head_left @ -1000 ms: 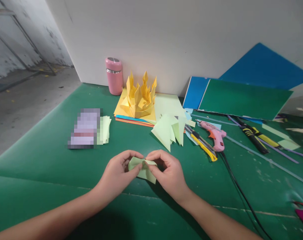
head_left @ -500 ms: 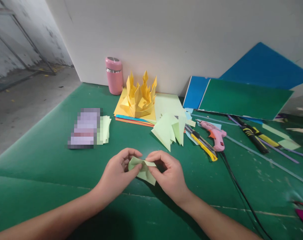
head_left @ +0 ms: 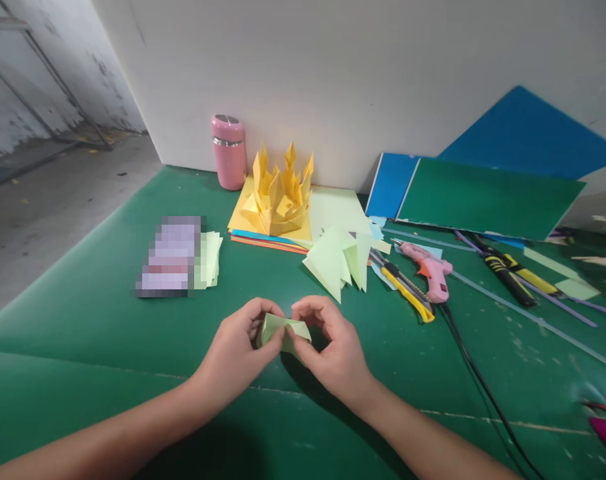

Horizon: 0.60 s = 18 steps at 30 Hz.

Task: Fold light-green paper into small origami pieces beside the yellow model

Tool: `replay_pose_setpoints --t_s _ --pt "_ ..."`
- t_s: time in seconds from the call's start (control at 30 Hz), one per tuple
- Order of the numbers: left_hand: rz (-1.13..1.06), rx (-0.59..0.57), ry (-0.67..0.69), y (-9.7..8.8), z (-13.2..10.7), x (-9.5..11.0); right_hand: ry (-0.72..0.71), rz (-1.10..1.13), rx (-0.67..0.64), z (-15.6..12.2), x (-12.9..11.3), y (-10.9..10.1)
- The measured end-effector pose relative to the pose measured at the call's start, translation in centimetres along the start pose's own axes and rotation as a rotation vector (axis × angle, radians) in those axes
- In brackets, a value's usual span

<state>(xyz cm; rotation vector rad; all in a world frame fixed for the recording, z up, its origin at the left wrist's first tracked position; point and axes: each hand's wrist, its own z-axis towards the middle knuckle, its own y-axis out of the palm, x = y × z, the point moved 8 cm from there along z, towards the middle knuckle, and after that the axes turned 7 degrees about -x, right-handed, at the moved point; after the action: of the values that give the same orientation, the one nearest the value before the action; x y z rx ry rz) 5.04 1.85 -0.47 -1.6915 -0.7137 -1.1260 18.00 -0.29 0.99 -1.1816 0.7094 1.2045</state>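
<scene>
The left hand (head_left: 235, 343) and right hand (head_left: 337, 347) pinch a pale-green paper piece (head_left: 299, 327) between thumbs and fingers, over the smooth green counter (head_left: 107, 313). It looks only partly folded to me, one flap raised. Beyond lie crisp, pointed paper triangles (head_left: 329, 260), seemingly folded already; the spiky, matte yellow paper crown (head_left: 271, 212) stands fully formed.

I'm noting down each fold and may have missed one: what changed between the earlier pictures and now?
The right hand has brought its thumb left, close to the left hand's thumb, and the pale green paper hangs down less below them. Nothing was let go; both hands keep their grip. The yellow paper crown, glue gun and cutter stayed put.
</scene>
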Motion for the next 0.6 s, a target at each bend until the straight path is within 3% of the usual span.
replay_pose_setpoints --t_s 0.3,0.6 --pt "0.079 0.058 0.096 -0.2 -0.3 1.3 0.065 0.057 0.078 -0.3 0.7 -0.4" --pt "-0.067 0.038 0.008 0.0 -0.2 0.1 0.044 0.040 0.079 -0.3 0.5 -0.4"
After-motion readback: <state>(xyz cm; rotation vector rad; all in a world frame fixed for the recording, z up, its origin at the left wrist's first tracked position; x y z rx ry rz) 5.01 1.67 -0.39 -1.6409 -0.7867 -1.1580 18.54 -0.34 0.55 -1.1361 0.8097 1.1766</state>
